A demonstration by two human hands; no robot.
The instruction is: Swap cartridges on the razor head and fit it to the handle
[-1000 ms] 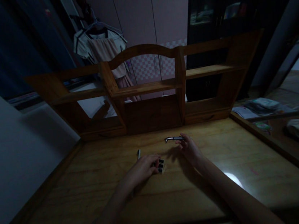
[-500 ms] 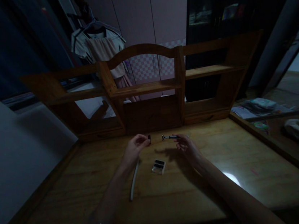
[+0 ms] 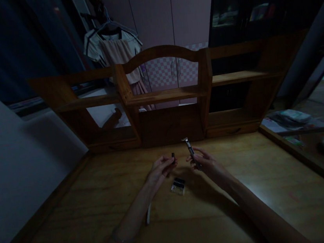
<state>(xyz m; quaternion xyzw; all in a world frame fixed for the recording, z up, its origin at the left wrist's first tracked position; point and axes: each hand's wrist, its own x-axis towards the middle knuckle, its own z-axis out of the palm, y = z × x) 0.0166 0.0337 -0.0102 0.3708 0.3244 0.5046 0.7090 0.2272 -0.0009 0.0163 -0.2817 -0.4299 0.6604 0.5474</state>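
Keep razor [image 3: 190, 150] steady in right hand [image 3: 205, 162], pinch cartridge [image 3: 173, 156] firmly in left hand [image 3: 162, 168] fingertips, line up squarely above desk [image 3: 247, 190].

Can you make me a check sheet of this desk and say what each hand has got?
Surface: wooden desk, dim light, a hutch of shelves at the back.
Job's things: a small clear case with dark pieces lies on the desk between the hands; a thin white stick lies partly under the left forearm.
Clutter: papers and cloth off the desk's right edge.
Grippers: left hand pinches a small dark piece in its fingers; right hand holds a metal razor handle, head up.
Cables: nothing seen.
Surroundings: clothes on a hanger behind, pale wall to the left.
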